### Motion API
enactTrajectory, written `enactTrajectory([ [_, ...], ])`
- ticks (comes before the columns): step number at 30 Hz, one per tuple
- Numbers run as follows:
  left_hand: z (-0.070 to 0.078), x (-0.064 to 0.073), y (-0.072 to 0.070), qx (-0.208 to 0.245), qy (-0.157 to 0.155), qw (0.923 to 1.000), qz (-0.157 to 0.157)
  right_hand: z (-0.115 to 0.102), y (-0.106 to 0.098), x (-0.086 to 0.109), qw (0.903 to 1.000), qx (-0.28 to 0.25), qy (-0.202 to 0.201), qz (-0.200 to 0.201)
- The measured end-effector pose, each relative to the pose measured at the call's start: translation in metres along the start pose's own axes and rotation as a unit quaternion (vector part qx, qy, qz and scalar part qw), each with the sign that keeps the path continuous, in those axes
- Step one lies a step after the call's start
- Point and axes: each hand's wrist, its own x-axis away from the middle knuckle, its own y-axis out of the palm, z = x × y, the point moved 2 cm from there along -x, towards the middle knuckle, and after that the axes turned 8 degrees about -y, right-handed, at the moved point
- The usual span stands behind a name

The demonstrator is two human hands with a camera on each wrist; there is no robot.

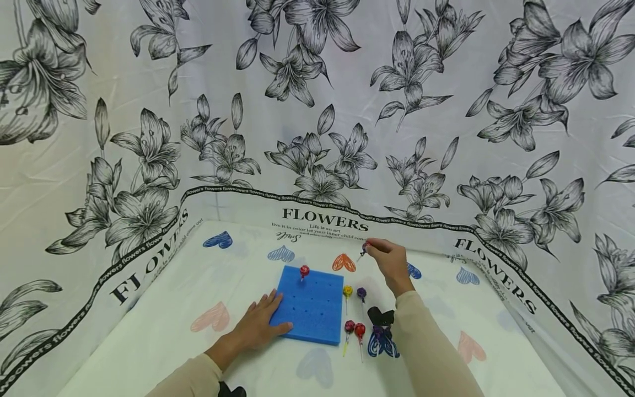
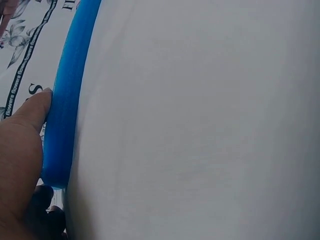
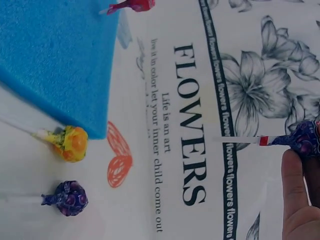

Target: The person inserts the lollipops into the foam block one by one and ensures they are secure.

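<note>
The left hand (image 1: 253, 326) rests against the blue foam block (image 1: 311, 303) on the counter (image 1: 268, 372), fingers extended, thumb apart. Two reddish lollipops (image 1: 359, 330) lie right of the block; farther along lie a yellow lollipop (image 1: 348, 290) and a purple lollipop (image 1: 361, 292). A red lollipop (image 1: 305, 270) stands in the block's far left part. Beyond, the right hand (image 1: 393, 266) pinches a dark purple lollipop (image 3: 303, 138) by its head, fingers clamped.

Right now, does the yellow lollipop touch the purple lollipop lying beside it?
Apart: the right wrist view shows white cloth between the yellow lollipop and the purple lollipop.
</note>
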Motion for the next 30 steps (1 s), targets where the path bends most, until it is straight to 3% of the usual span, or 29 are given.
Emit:
enactTrajectory([
  [10, 0.004, 0.002, -0.004, 0.000, 0.004, 1.0000, 0.000, -0.016, 0.028, -0.002, 0.9990, -0.035, -0.026, -0.010],
  [22, 0.002, 0.001, -0.002, -0.006, -0.007, 1.0000, -0.004, -0.005, 0.069, 0.002, 0.9967, -0.065, -0.039, -0.030],
  [30, 0.001, -0.001, 0.000, -0.010, -0.008, 0.9999, -0.002, 0.018, 0.085, 0.010, 0.9990, -0.012, 0.009, -0.043],
])
